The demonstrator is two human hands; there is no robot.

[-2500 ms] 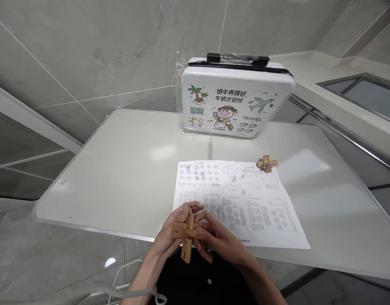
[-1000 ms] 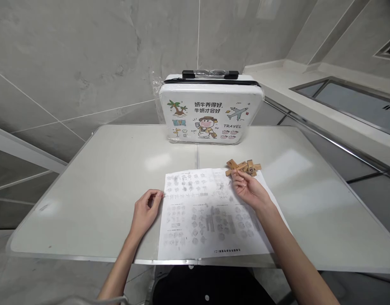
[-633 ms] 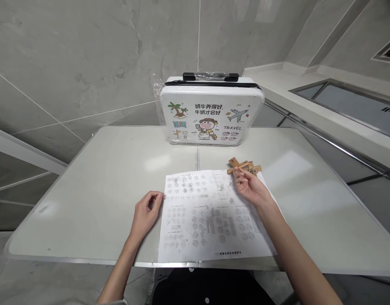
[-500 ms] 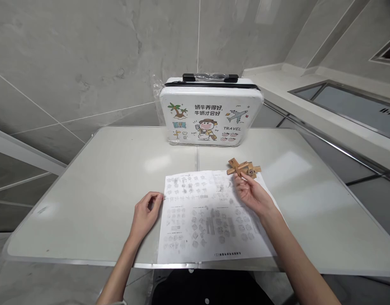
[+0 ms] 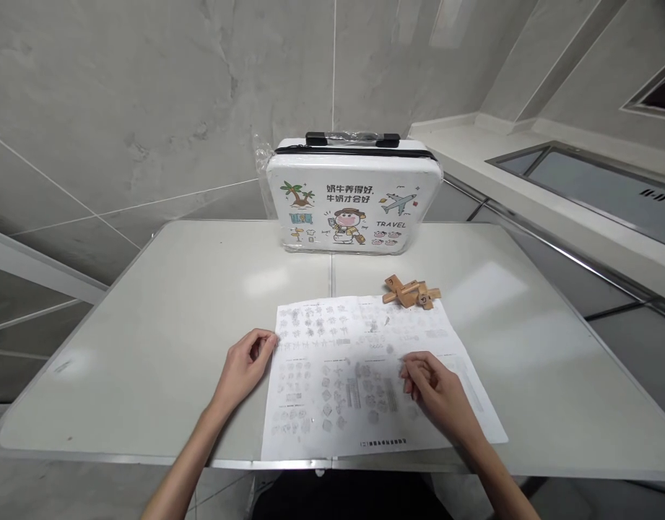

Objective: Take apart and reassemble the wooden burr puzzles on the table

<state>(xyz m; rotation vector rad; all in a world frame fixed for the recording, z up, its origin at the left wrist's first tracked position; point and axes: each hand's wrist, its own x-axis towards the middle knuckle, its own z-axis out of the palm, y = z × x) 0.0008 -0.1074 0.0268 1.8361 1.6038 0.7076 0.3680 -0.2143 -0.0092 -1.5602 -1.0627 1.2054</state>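
Our left hand (image 5: 244, 370) rests with loosely curled, empty fingers on the left edge of the instruction sheet (image 5: 364, 375) on the table (image 5: 175, 303). Our right hand (image 5: 437, 393), also empty and half curled, lies on the sheet. The wooden puzzle pieces (image 5: 411, 292) sit beyond it at the sheet's far right corner, nearer our right hand, lying roughly crosswise.

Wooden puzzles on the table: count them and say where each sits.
2, as far as the view shows. One wooden puzzle lies at the far right corner of the printed sheet; a second puzzle touches it on its right. Where one ends is hard to tell.
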